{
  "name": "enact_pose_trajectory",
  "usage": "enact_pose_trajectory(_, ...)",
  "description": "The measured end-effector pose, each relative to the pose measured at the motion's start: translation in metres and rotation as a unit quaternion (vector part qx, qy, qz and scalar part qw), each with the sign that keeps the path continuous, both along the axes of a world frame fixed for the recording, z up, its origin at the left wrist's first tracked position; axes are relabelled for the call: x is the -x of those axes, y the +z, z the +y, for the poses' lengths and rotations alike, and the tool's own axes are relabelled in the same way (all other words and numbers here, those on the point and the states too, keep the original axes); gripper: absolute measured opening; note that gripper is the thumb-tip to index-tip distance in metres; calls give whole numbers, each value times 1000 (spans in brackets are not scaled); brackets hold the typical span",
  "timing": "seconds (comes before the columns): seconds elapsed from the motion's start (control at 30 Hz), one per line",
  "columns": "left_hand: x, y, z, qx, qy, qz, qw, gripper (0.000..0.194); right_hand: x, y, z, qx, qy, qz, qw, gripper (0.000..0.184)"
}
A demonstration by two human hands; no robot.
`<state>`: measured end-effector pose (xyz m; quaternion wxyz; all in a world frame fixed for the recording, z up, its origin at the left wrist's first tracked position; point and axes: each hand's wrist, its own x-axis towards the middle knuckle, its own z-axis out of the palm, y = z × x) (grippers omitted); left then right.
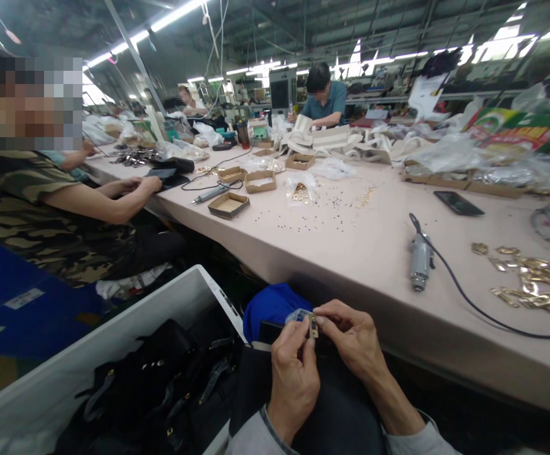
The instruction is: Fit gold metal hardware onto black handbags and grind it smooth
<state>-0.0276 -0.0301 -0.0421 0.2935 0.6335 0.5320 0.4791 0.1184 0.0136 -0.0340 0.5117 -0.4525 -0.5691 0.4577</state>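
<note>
My left hand (292, 373) and my right hand (353, 338) meet just below the table's near edge, over a black bag (256, 379) on my lap. Both pinch a small gold metal fitting (313, 325) between fingertips, with a bit of clear film (298, 315) at its left side. The fingers of both hands are closed on it.
A grey electric screwdriver (420, 259) with a black cord lies on the pale table (350, 253). Gold fittings (530, 278) are scattered at right, a phone (458, 203) behind. Small cardboard trays (228, 205) sit mid-table. A white bin (113, 354) holds black bags. A person in camouflage (42, 202) sits left; others work beyond.
</note>
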Motion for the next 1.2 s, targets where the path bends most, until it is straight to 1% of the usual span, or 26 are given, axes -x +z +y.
enact_pose_trajectory(0.3, 1, -5, 2, -2, 27, 30, 999, 33, -2, -8, 2, 13, 0, 21, 1000, 14)
enact_pose_trajectory(0.57, -3, 2, 1, 9, 17, 39, 999, 33, -3, -8, 1, 18, -7, 25, 1000, 13)
enact_pose_trajectory(0.7, -7, 1, 0, -8, 21, 55, 998, 36, -4, -7, 1, 16, -24, 15, 999, 11)
enact_pose_trajectory(0.87, -10, 0, -1, -19, 24, 66, 997, 38, -5, -7, 2, 14, -24, 5, 1000, 10)
enact_pose_trajectory(1.0, -11, 1, -1, -24, 27, 65, 997, 40, -4, -8, 1, 12, -22, 27, 999, 10)
enact_pose_trajectory(1.2, -10, 2, 1, -8, 18, 55, 998, 38, -2, -10, 0, -7, -27, 43, 999, 9)
